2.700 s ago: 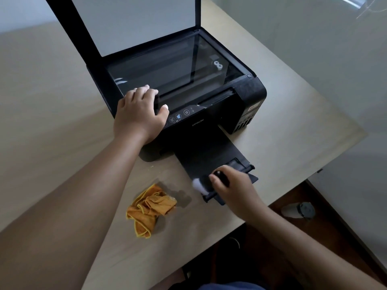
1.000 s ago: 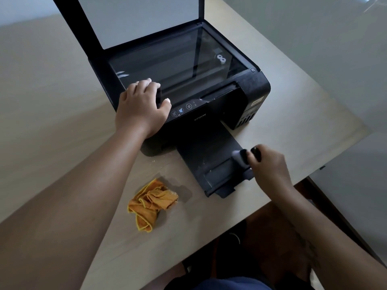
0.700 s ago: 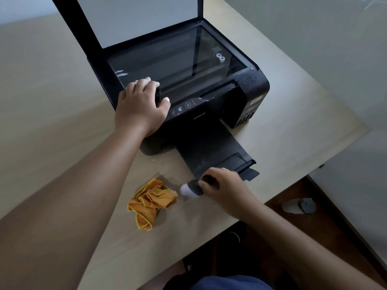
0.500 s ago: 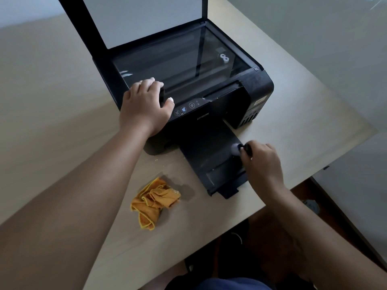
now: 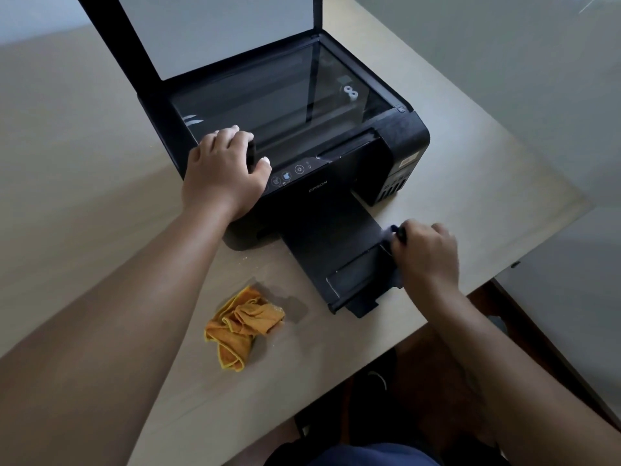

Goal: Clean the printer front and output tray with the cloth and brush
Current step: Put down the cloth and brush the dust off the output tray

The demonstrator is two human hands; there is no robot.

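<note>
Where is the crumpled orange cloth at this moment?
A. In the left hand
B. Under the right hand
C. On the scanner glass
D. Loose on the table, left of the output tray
D: the crumpled orange cloth lies untouched on the beige wooden table, left of the black plastic output tray.

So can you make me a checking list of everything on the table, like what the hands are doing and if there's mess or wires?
Surface: tan table, small crumbs near the printer's front-left corner.
Job's things: black printer, scanner lid up; output tray pulled out; brush at the tray's right edge; orange cloth crumpled on the table, untouched.
Clutter: nothing seen.
Grippers: left hand rests on the printer's front-left top; right hand has fingers closed round the brush.
Cables: nothing seen.
Surroundings: dark floor below the table edge.
</note>
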